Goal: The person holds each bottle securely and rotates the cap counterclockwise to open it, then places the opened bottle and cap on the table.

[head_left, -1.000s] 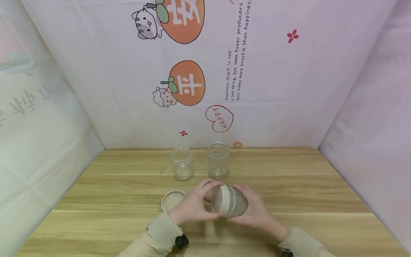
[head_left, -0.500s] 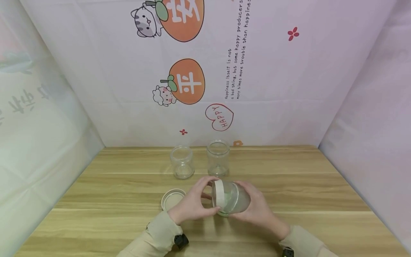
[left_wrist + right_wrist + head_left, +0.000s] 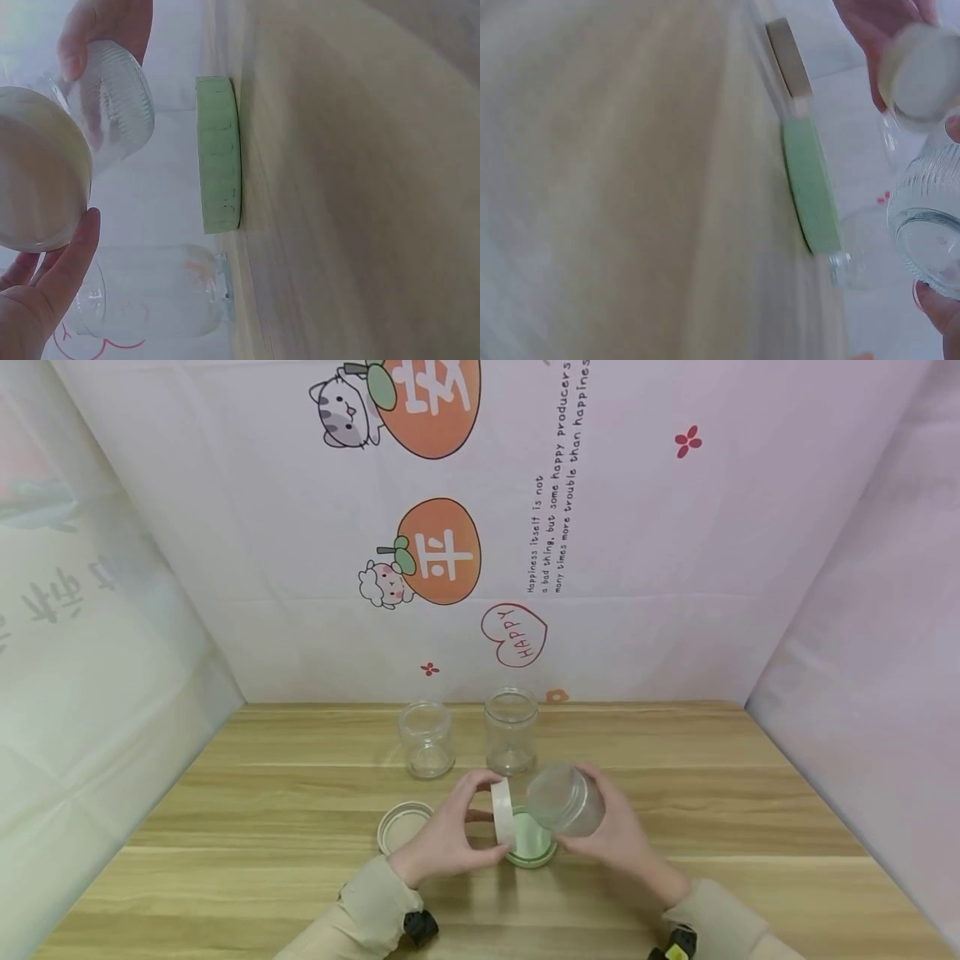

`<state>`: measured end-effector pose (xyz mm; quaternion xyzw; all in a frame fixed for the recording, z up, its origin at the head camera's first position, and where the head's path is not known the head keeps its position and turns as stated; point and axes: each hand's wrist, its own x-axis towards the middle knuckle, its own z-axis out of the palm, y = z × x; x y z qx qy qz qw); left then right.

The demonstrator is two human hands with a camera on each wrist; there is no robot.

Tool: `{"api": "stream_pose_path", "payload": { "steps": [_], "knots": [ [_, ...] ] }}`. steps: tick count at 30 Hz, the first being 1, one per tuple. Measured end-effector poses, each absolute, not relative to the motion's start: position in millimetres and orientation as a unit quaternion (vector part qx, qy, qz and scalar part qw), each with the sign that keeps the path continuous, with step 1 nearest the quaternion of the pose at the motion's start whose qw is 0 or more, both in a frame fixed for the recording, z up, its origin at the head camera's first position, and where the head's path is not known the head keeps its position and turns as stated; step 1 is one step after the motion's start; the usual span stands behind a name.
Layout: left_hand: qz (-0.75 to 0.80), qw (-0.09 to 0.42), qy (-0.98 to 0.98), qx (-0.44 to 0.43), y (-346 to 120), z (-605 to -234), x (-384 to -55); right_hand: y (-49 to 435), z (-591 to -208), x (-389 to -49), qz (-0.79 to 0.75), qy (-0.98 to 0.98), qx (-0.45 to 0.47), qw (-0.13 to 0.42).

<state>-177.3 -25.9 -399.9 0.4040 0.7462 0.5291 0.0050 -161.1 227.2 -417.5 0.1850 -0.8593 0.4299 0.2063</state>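
In the head view my left hand (image 3: 448, 837) pinches a white lid (image 3: 503, 812) by its edge, held up on its side. A clear glass jar (image 3: 562, 802) tilts in my right hand (image 3: 617, 837), whose fingers curl round it. Jar and lid are apart, with a small gap between them. Below that gap a green lid (image 3: 532, 842) lies on the table, seen edge-on in the left wrist view as a green lid (image 3: 218, 155). The ribbed wall of the glass jar (image 3: 930, 217) shows in the right wrist view, close to the white lid (image 3: 922, 75).
Two open glass jars stand upright near the back wall, a left jar (image 3: 427, 742) and a right jar (image 3: 511, 733). Beside my left hand a cream lid (image 3: 401, 827) lies on the wooden table (image 3: 712, 793). Printed cloth (image 3: 637, 568) hangs behind.
The white lid has come off the glass jar. My right hand has moved the jar up and to the right, uncovering the green lid; the left hand stays nearly in place.
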Motion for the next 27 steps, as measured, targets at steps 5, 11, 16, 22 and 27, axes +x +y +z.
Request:
{"api": "stream_pose_path", "payload": {
  "steps": [5, 11, 16, 22, 27],
  "knots": [
    [0.534, 0.008, 0.747, 0.396, -27.8, -400.8, -177.1, 245.6, -411.8, -174.9, 0.451, -0.866, 0.120, 0.180],
    [0.534, 0.003, 0.749, 0.392, -28.2, -403.9, -177.1, 273.4, -412.1, -195.9, 0.448, -0.871, 0.082, 0.183],
    [0.536, 0.007, 0.754, 0.380, -29.5, -403.7, -177.7, 293.7, -413.1, -210.6, 0.422, -0.885, 0.078, 0.181],
    [0.531, 0.000, 0.754, 0.386, -31.1, -403.7, -179.6, 306.9, -414.8, -222.2, 0.404, -0.896, 0.072, 0.169],
    [0.528, -0.009, 0.752, 0.395, -32.1, -403.7, -180.5, 311.5, -417.6, -231.4, 0.407, -0.896, 0.070, 0.161]
  ]
}}
